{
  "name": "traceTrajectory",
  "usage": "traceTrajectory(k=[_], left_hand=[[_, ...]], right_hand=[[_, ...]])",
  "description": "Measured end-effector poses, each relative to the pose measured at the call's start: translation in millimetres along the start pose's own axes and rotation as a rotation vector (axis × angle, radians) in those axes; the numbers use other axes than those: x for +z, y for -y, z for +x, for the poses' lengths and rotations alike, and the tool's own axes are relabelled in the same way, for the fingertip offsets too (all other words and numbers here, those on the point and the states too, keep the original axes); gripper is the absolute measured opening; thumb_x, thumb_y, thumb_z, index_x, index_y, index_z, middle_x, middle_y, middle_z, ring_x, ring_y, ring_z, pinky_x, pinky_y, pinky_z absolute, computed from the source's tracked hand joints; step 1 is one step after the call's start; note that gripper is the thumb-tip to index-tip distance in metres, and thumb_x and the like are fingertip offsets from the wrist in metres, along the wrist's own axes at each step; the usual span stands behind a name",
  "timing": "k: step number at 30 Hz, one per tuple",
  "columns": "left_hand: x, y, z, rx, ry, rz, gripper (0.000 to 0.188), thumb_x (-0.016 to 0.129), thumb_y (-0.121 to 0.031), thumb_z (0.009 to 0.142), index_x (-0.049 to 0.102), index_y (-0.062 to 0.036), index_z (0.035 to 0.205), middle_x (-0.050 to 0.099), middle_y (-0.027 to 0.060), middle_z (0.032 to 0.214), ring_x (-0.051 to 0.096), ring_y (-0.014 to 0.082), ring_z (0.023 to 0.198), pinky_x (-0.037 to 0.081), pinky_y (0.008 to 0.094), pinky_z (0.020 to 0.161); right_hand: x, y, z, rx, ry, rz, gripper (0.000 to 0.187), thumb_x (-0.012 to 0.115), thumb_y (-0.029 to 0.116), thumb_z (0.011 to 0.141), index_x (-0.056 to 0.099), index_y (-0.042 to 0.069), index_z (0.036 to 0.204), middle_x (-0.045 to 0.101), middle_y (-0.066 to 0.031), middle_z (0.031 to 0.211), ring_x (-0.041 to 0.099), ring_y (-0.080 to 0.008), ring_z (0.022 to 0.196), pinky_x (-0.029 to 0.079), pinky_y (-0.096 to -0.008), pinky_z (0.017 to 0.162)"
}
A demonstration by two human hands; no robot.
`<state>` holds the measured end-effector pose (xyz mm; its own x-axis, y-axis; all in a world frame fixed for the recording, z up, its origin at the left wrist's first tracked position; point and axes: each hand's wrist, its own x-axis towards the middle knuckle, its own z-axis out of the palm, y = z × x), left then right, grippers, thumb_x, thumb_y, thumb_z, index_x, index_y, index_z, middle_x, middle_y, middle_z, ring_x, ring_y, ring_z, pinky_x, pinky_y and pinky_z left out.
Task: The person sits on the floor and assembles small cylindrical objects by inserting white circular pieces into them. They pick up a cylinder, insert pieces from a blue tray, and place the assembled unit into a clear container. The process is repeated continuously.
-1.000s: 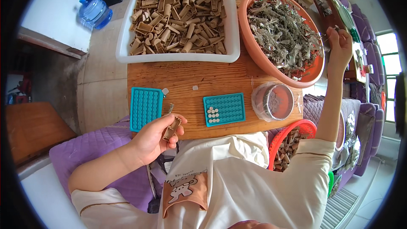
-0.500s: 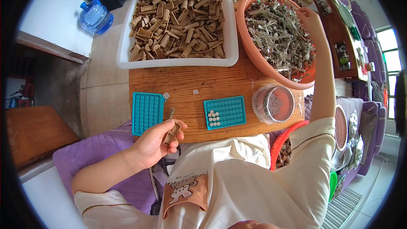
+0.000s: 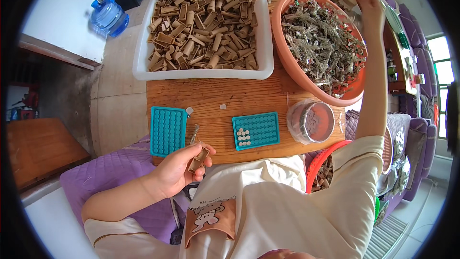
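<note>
My left hand is closed around a small brown hollow case, its open side facing up, near the table's front edge. Far to the right, my right hand is raised past the rim of an orange basin heaped with clear, twisted plastic bits. Its fingers look curled together; what they hold, if anything, I cannot make out. Between my arms lies a teal tray with several small pale discs in its left wells. Another teal tray lies beside my left hand.
A white tub piled with brown cases stands at the back of the wooden table. A plastic-lined round container holds more pale discs at the right. A red basket sits below the right table edge.
My right hand has moved from the basin's right rim outward, up and to the right. My left hand still holds the brown case, slightly lower in view.
</note>
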<state>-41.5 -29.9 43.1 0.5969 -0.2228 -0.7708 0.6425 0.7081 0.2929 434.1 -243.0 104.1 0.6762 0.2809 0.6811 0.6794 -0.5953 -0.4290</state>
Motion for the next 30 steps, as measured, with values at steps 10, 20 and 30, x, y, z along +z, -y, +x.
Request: traceTrajectory(k=[10,20,30], left_hand=[[-1.5,-2.1,0.7,0.027,-0.003,-0.025,0.026,0.034,-0.027,0.090,0.049,-0.0067,0.098,0.052,0.0016,0.076,0.044,0.0083,0.056,0.038,0.0221,0.054],[3.4,-7.3,-5.7,0.215,0.055,0.043,0.022,0.041,-0.024,0.089,0.045,-0.0088,0.104,0.053,0.0039,0.091,0.053,0.0130,0.078,0.045,0.0261,0.066],[11.5,-22.4,-17.0,0.696,0.034,0.316,0.035,0.053,-0.012,0.083,0.039,-0.0051,0.114,0.048,0.0074,0.107,0.053,0.0175,0.097,0.047,0.0258,0.076]], right_hand=[[-87.4,83.8,9.5,0.002,0.066,1.167,0.019,0.051,0.011,0.084,0.050,-0.002,0.097,0.057,-0.0114,0.089,0.057,-0.0153,0.078,0.046,-0.0290,0.079],[-25.5,159.3,-160.3,0.816,0.709,1.669,0.028,0.048,0.001,0.082,0.044,0.003,0.110,0.051,-0.0069,0.092,0.054,-0.0115,0.076,0.049,-0.0258,0.071],[9.8,246.6,-243.1,0.773,0.937,1.633,0.013,0.055,0.011,0.082,0.046,0.003,0.086,0.050,-0.0003,0.078,0.052,-0.0070,0.069,0.043,-0.0201,0.062]])
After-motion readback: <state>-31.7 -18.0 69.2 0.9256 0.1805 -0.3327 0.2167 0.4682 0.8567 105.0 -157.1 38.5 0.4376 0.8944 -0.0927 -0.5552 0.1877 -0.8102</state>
